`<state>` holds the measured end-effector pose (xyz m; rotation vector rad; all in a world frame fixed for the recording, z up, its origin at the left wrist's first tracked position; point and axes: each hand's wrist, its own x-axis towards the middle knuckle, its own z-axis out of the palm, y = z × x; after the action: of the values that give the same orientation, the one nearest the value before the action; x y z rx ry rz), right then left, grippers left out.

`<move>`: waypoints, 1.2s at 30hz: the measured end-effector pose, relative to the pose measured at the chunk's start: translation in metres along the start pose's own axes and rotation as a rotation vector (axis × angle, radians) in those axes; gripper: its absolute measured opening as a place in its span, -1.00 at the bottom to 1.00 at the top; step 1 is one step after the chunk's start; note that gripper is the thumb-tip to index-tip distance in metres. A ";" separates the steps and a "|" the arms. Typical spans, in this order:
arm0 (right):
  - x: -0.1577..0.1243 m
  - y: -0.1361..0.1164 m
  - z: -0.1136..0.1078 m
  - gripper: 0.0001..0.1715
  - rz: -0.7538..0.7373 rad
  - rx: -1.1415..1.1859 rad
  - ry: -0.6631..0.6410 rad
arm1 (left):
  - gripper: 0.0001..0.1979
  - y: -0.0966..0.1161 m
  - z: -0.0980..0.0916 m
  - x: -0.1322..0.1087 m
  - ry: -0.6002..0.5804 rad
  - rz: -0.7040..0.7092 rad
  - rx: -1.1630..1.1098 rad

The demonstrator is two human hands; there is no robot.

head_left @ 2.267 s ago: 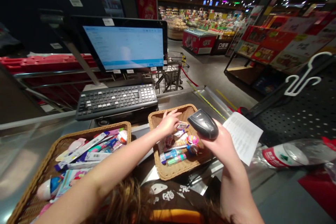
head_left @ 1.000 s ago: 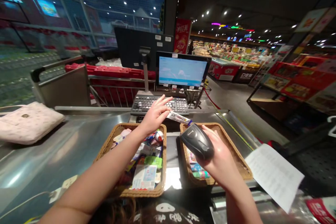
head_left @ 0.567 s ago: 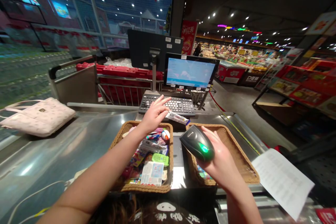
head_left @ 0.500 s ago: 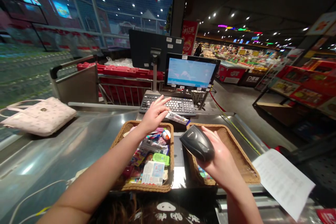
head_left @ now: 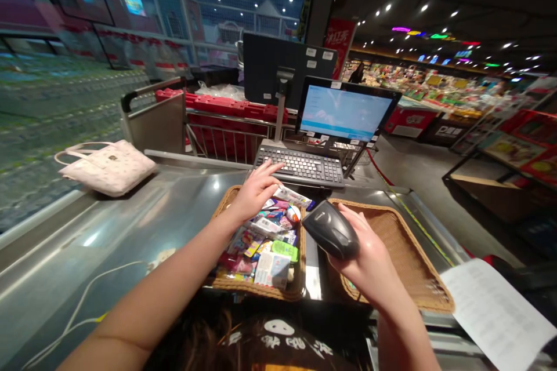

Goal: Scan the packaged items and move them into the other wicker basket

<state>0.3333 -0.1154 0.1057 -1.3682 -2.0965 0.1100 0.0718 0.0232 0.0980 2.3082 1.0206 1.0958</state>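
My left hand [head_left: 256, 191] is above the far end of the left wicker basket [head_left: 303, 255], near the keyboard [head_left: 311, 165]. A slim white packet [head_left: 293, 197] with a blue-purple end sticks out from under its fingers, which are closed on it; the index finger points towards the keys. Small packaged goods [head_left: 265, 226], a green pack [head_left: 285, 250] and a white card [head_left: 272, 270] fill that basket. In my right hand [head_left: 368, 255] is a black barcode scanner [head_left: 331, 231], gripped over the near-left side of the right wicker basket [head_left: 404, 243] and angled left.
Beyond the keyboard stand a lit monitor [head_left: 346, 110] and a second screen [head_left: 282, 69] turned away. A pink handbag [head_left: 111, 168] lies on the metal counter [head_left: 183, 203]. White cables [head_left: 82, 295] run at left; a paper sheet [head_left: 496, 307] lies at right. Behind is a trolley [head_left: 226, 139].
The camera view has turned left, so the surroundings sit further right. The left hand has drawn back slightly from the keyboard with the packet. The right hand still grips the scanner.
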 end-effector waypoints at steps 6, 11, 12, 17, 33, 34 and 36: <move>0.009 -0.009 0.014 -0.55 -0.025 0.028 -0.033 | -0.71 -0.020 -0.012 -0.040 -0.009 -0.086 -0.003; 0.016 -0.015 0.027 -0.54 -0.049 0.054 -0.056 | -0.70 -0.033 -0.017 -0.080 -0.037 -0.184 -0.045; 0.017 -0.016 0.029 -0.55 -0.056 0.056 -0.057 | -0.69 -0.035 -0.018 -0.088 -0.047 -0.196 -0.054; 0.024 -0.021 0.037 -0.54 -0.069 0.086 -0.068 | -0.67 -0.039 -0.028 -0.122 -0.106 -0.254 -0.067; 0.033 -0.035 0.070 -0.52 -0.040 0.143 -0.153 | -0.76 -0.061 -0.036 -0.190 -0.338 -0.497 0.399; 0.033 -0.035 0.070 -0.49 -0.029 0.145 -0.154 | -0.78 -0.061 -0.035 -0.190 -0.327 -0.482 0.438; 0.031 -0.035 0.071 -0.46 -0.007 0.148 -0.157 | -0.80 -0.060 -0.033 -0.188 -0.301 -0.445 0.493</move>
<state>0.2584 -0.0871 0.0761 -1.3000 -2.1729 0.3726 -0.0623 -0.0773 -0.0122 2.3180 1.7077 0.3322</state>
